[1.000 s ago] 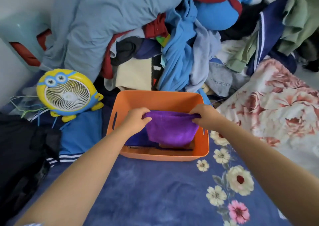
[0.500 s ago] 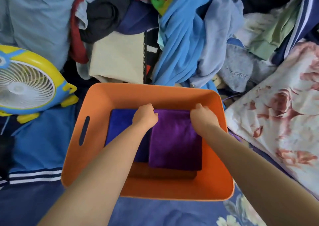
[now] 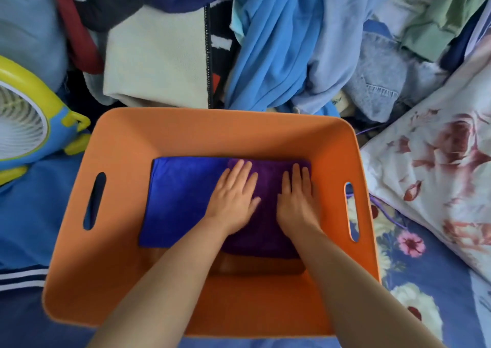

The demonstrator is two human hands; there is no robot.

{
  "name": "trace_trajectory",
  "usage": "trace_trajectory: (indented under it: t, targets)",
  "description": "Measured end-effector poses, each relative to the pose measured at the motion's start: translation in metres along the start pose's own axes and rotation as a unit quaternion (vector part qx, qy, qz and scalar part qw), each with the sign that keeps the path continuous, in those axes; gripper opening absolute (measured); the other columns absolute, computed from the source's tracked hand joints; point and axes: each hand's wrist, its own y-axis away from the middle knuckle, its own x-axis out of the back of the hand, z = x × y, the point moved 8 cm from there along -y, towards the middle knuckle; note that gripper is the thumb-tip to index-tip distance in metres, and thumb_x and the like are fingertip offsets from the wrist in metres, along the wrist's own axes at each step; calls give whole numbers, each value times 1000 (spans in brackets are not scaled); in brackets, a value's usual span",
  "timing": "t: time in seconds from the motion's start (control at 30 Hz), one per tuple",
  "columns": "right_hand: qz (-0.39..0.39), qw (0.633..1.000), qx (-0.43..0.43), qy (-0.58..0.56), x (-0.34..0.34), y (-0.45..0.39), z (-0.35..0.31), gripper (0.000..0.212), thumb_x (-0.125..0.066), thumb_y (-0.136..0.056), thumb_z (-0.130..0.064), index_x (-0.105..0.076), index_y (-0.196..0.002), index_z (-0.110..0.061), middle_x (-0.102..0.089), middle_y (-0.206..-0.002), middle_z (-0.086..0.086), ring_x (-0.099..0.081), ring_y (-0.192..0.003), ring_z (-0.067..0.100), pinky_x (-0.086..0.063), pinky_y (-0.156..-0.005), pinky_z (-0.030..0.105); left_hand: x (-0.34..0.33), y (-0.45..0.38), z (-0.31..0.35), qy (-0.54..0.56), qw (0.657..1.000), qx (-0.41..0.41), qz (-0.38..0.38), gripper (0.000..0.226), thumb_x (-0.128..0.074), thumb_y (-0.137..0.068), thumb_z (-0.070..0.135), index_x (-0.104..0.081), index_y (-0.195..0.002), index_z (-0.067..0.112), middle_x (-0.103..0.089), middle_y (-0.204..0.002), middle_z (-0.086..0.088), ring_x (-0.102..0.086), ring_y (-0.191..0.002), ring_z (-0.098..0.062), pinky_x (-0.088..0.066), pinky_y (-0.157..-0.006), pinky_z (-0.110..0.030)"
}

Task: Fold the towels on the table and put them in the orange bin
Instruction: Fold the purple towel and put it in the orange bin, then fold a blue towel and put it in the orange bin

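1. The orange bin (image 3: 127,140) looks to be made of smooth plastic with a soft, matt look.
2. The purple towel (image 3: 268,230) is soft, fuzzy cloth.
3. The blue towel (image 3: 180,201) is soft cloth too, with a slight sheen.
4. The fan (image 3: 32,124) is made of shiny, smooth plastic.
5. The cream garment (image 3: 156,66) is thick, fleecy cloth.
6. The light blue garment (image 3: 268,50) is smooth, soft cloth.
7. The flowered sheet (image 3: 414,276) is flat, matt cloth.
8. The pillow (image 3: 438,167) is covered in smooth printed cloth.
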Motion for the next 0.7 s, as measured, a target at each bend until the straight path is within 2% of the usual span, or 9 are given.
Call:
trace_trajectory:
  t: [0.03, 0.07, 0.17, 0.37, 0.53, 0.7]
  targets:
    - [1, 1000, 6, 0, -5, -1, 2, 56, -26, -98, -26, -1, -146, -10, 9, -155, 12, 11, -143, 27, 2, -117, 41, -17, 4, -1, 0, 998, -3, -67, 70, -37, -93, 46, -13, -146, 7, -3, -156, -13, 3, -145, -25, 5, -114, -35]
    - [8, 1000, 11, -6, -10, -2, 3, 57, -25, -99, -28, 1, -146, -11, 12, -155, 13, 12, -143, 26, 5, -116, 40, -29, 6, -3, -8, 994, 5, -109, 73, -28, -94, 51, 1, -146, 10, 10, -156, -10, 16, -143, -23, 16, -110, -33]
    - [2, 999, 6, -34, -20, -7, 4, 57, -22, -99, -31, 3, -146, -12, 15, -155, 11, 16, -143, 25, 9, -116, 37, -43, 3, -7, -42, 991, 35, -124, 74, -21, -94, 53, 13, -144, 10, 19, -154, -10, 23, -141, -22, 21, -106, -32]
    - [13, 997, 14, -77, -27, -17, 10, 56, -22, -99, -31, 3, -146, -15, 15, -155, 7, 16, -143, 22, 8, -116, 36, -50, -11, -9, -56, 988, 52, -134, 74, -18, -93, 55, 14, -144, 11, 20, -153, -10, 23, -141, -23, 21, -105, -32]
    - [-24, 997, 8, -72, -18, -10, 9, 57, -23, -99, -32, 4, -146, -15, 16, -155, 7, 16, -143, 23, 7, -116, 38, -38, -5, -6, -52, 983, 49, -167, 74, -21, -93, 55, 11, -145, 13, 18, -154, -8, 22, -141, -20, 18, -109, -32]
    - [0, 995, 27, -99, 29, 15, 1, 56, -30, -98, -24, -5, -146, -11, 7, -156, 10, 11, -143, 25, -3, -117, 39, 22, 7, 4, -33, 992, 60, -111, 61, -33, -97, 37, -7, -147, 14, 2, -157, -6, 9, -144, -19, 3, -117, -36]
